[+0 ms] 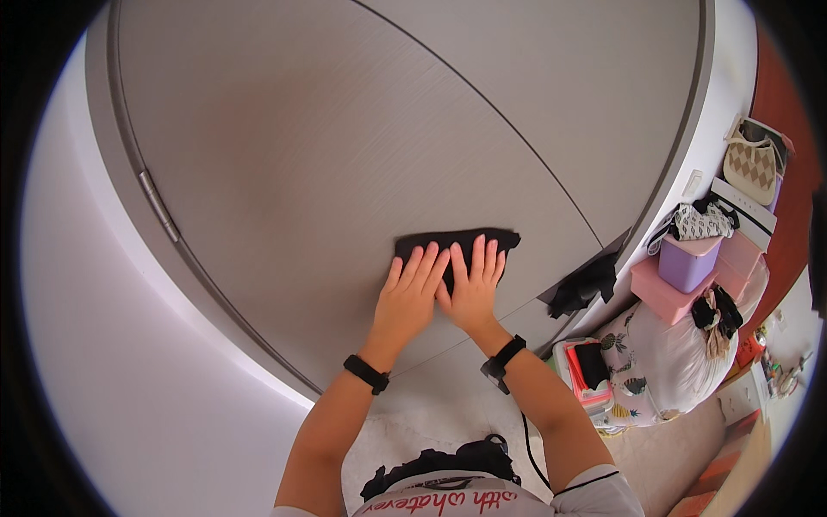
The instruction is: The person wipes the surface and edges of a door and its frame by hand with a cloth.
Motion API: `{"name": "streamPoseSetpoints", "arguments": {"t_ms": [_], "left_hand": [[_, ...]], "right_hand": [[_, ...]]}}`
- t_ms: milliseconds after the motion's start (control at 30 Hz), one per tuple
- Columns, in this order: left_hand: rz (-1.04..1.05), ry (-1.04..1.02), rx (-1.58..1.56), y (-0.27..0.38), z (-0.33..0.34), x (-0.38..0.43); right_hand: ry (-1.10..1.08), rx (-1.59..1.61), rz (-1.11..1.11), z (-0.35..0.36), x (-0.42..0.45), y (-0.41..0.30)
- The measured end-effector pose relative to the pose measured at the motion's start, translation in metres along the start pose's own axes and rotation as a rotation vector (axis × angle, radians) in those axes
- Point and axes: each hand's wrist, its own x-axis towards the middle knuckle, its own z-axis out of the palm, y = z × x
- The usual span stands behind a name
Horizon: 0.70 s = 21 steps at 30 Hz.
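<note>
A black cloth [452, 240] is pressed against a grey-brown door [291, 181] in front of me. My left hand [408, 291] lies on the cloth's left part, palm down with fingers extended. Beside it, my right hand [475, 278] presses on the cloth's right part, its fingers slightly spread. The two hands nearly meet at the thumbs. Part of the cloth is hidden under them. Each wrist wears a black band. To the right, another black cloth or bag [585, 284] hangs at the door's handle side; what holds it is hidden.
A metal hinge [159, 205] sits on the door frame at left, next to a white wall [84, 271]. At right are a light switch [692, 183], stacked pink and purple boxes [688, 265], a checked handbag [749, 168], a large stuffed bag [659, 362] and a bin with folded items [585, 375].
</note>
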Motion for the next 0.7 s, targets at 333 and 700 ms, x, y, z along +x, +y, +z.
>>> {"name": "streamPoseSetpoints", "arguments": {"t_ms": [333, 700], "left_hand": [[-0.090, 0.268, 0.021, -0.040, -0.098, 0.102], [-0.281, 0.192, 0.109, -0.053, -0.031, -0.015]], "right_hand": [[0.061, 0.101, -0.098, -0.034, 0.158, -0.059], [-0.051, 0.058, -0.168, 0.018, 0.051, -0.073]]}}
